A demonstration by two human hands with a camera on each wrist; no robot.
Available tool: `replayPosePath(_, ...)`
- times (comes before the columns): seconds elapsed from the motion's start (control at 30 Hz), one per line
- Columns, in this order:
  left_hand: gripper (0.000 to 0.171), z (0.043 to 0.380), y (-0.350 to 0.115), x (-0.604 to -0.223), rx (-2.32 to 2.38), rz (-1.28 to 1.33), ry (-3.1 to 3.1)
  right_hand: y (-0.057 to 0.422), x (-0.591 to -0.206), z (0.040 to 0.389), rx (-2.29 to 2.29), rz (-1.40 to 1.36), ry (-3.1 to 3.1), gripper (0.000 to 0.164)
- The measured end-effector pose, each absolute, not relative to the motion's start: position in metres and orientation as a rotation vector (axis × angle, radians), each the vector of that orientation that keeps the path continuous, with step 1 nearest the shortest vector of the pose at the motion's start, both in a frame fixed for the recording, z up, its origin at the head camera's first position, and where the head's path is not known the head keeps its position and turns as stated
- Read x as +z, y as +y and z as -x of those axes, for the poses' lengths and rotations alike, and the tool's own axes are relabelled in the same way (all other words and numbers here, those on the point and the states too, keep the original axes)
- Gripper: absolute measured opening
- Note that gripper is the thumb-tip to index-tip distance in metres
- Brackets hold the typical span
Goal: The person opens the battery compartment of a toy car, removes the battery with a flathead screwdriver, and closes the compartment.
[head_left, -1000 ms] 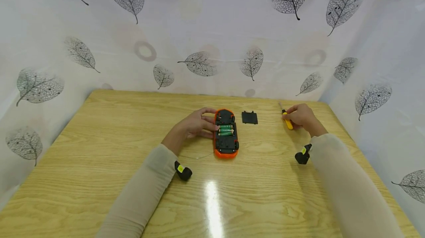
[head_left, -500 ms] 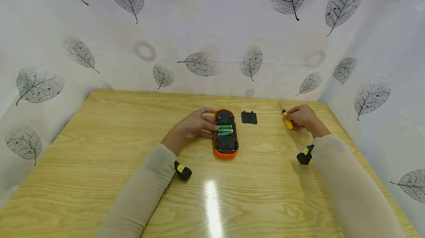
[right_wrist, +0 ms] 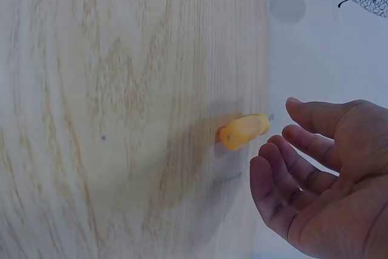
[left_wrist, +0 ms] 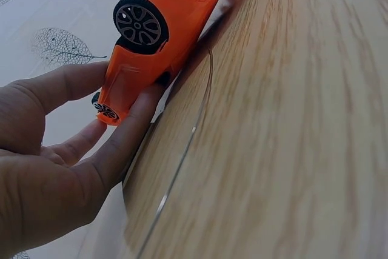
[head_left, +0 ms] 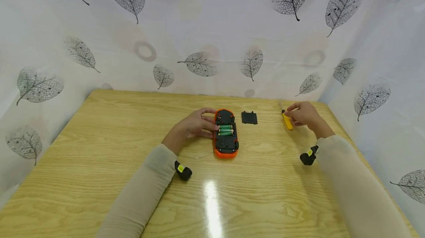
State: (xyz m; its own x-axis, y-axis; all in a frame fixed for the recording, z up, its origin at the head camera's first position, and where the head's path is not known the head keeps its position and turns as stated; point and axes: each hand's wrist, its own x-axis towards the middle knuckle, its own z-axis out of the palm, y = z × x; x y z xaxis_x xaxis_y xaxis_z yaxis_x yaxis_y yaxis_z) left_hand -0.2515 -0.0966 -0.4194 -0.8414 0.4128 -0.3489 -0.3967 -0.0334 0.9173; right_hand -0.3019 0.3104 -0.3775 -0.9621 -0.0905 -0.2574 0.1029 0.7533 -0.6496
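An orange toy car (head_left: 226, 153) lies upside down on the table, green batteries (head_left: 225, 130) showing in its open battery compartment. My left hand (head_left: 197, 123) holds the car at its left side, the thumb at the compartment's edge; in the left wrist view, fingers (left_wrist: 130, 125) lie against the orange body. At the right, a screwdriver with a yellow handle (head_left: 287, 121) lies on the table. My right hand (head_left: 303, 113) hovers beside it; in the right wrist view, a gap shows between the loosely bent fingers (right_wrist: 267, 192) and the handle.
A black battery cover (head_left: 249, 117) lies between the car and the screwdriver. A thin wire (head_left: 197, 157) runs over the table left of the car. Behind the wooden table (head_left: 132, 120) hangs a leaf-patterned cloth (head_left: 212, 31).
The right hand has let go of the screwdriver and lifted slightly away to the right. My left hand and the toy car stay where they were.
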Motion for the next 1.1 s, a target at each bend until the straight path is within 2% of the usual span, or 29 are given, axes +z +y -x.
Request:
replayPosePath(0.63,0.076,0.252,-0.096,-0.419,1.917,-0.011,1.702,0.277,-0.378,0.301,-0.794,0.457,2.823,0.042)
replayPosePath(1.1,0.076,0.252,-0.096,-0.42,1.911,-0.016,1.71,0.225,-0.373,0.279,-0.778,0.797,2.777,0.033)
